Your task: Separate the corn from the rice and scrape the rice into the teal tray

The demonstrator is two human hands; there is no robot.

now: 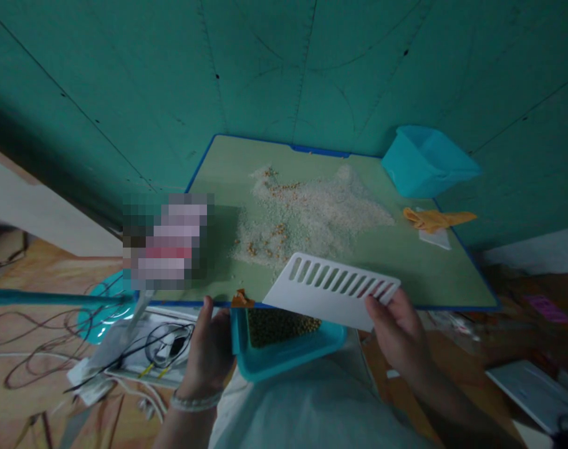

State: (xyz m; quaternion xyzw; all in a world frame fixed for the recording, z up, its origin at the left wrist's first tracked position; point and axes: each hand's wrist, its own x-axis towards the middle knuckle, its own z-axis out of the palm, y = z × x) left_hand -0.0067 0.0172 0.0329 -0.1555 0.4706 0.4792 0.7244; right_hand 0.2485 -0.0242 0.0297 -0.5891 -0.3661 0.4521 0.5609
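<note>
My right hand (400, 330) pinches the right end of a white slotted plastic scraper (312, 302), thumb on top. The scraper is tilted over the front edge of the table, above a turquoise tub (284, 362). Against my lap, this tub holds small dark green and yellowish beans (274, 327). My left hand (213, 343) grips the tub's left side, thumb up; its other fingers are partly hidden. Beyond the scraper, pale rice-like grains (328, 202) lie spread over the pale green tabletop (218, 255), with yellow beans (279, 231) scattered among them.
A second turquoise tub (412, 168) stands at the table's back right, with an orange cloth (433, 219) before it. A pixelated object (171, 243) covers the left edge. Cables (164, 346) and a turquoise round item (103, 308) lie on the floor at left. A green wall (274, 75) rises behind.
</note>
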